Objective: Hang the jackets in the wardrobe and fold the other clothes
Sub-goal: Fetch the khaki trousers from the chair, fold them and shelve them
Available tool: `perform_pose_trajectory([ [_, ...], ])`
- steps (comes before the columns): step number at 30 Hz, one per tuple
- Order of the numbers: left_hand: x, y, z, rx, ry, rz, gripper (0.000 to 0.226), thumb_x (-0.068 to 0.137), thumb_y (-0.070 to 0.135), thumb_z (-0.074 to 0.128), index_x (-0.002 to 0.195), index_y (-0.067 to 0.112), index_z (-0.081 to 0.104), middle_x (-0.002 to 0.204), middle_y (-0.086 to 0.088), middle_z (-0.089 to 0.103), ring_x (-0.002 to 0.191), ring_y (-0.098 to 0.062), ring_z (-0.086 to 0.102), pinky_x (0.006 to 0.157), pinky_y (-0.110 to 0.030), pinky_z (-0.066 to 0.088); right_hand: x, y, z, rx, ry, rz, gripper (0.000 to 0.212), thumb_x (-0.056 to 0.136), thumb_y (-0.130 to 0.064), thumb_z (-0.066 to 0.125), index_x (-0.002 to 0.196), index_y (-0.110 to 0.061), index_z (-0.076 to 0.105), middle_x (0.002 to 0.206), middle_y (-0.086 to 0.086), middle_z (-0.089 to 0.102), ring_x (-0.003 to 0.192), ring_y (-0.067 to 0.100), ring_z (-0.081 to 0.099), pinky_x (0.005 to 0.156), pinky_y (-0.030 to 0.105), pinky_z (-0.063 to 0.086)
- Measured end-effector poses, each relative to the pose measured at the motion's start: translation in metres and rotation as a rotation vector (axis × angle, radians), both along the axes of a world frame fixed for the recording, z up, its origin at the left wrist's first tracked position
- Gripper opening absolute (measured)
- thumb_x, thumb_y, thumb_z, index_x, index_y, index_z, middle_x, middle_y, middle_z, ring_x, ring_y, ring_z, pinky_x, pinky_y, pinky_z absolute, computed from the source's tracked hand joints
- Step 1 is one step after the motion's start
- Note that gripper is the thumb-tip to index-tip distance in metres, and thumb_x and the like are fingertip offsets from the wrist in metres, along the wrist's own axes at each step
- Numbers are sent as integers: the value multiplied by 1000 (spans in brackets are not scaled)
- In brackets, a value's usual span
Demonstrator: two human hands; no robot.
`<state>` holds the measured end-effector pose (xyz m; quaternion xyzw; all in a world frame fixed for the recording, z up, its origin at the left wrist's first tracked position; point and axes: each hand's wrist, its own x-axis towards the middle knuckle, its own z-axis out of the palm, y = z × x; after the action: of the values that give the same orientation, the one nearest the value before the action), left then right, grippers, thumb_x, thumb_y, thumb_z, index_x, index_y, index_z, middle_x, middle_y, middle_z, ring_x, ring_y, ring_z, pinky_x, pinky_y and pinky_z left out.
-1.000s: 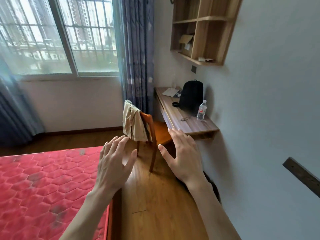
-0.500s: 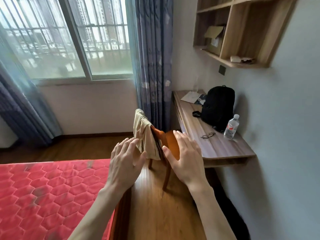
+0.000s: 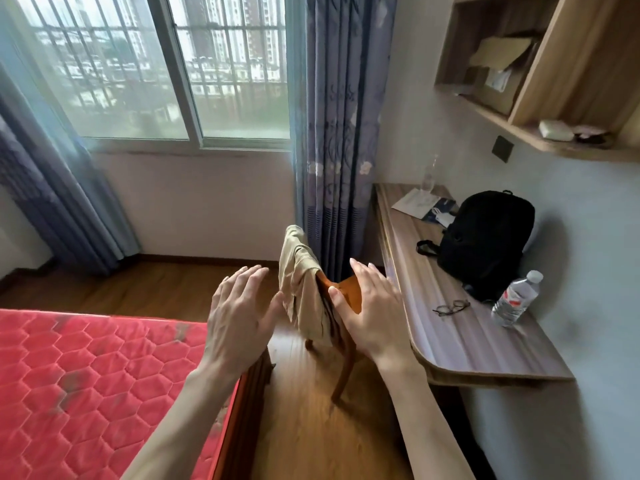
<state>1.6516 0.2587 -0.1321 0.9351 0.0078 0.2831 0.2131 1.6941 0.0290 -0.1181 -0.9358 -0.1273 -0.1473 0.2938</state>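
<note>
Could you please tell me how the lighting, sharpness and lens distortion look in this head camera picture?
Head view: daylight from the window lights the room, so the scene beyond the glass looks pale and hazy; the backpack throws a soft shadow on the wall; the wide lens bends the desk edge; the left hand is slightly soft.

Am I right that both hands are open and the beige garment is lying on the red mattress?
Not quite. In the head view the beige garment hangs over the back of the wooden chair, not on the red mattress. The left hand and right hand are open.
</note>
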Motion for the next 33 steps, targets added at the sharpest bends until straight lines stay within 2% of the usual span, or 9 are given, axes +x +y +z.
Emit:
perform_pose_trajectory([
  [5,65,24,-9,-7,3,-5,60,99,57,44,143,18,56,146,2,57,144,-18,43,121,-43,32,58,24,-19,-47,28,20,80,96,-76,27,159,-28,37,162,-6,42,155,13,28,125,34,13],
  [10,143,57,-20,-35,7,-37,58,100,55,44,142,17,57,145,0,59,143,-20,45,121,-44,33,133,60,-27,-70,61,5,73,100,-71,37,158,-27,37,161,-7,43,154,12,28,127,39,21],
  [17,247,101,-28,-39,46,-113,55,100,52,48,143,17,56,145,1,58,143,-19,44,121,-45,34,228,118,-25,-87,75,-39,71,101,-67,41,159,-26,37,161,-6,43,155,12,27,126,35,16],
  [22,299,121,-51,-30,103,-159,54,101,50,50,142,17,57,145,0,59,142,-20,46,119,-47,36,267,133,-46,-100,160,-84,71,101,-66,41,160,-27,35,162,-6,41,155,12,25,126,34,15],
  [27,331,129,-79,-38,179,-197,59,101,56,44,142,17,58,145,0,59,140,-20,48,118,-48,38,294,139,-61,-139,267,-124,71,101,-65,41,161,-27,33,163,-5,40,155,12,26,126,34,17],
  [33,383,128,-109,-21,328,-230,63,98,60,39,142,18,58,144,0,60,139,-21,49,118,-46,37,327,144,-87,-180,469,-129,67,103,-62,41,160,-28,33,162,-4,42,152,16,34,124,39,24],
])
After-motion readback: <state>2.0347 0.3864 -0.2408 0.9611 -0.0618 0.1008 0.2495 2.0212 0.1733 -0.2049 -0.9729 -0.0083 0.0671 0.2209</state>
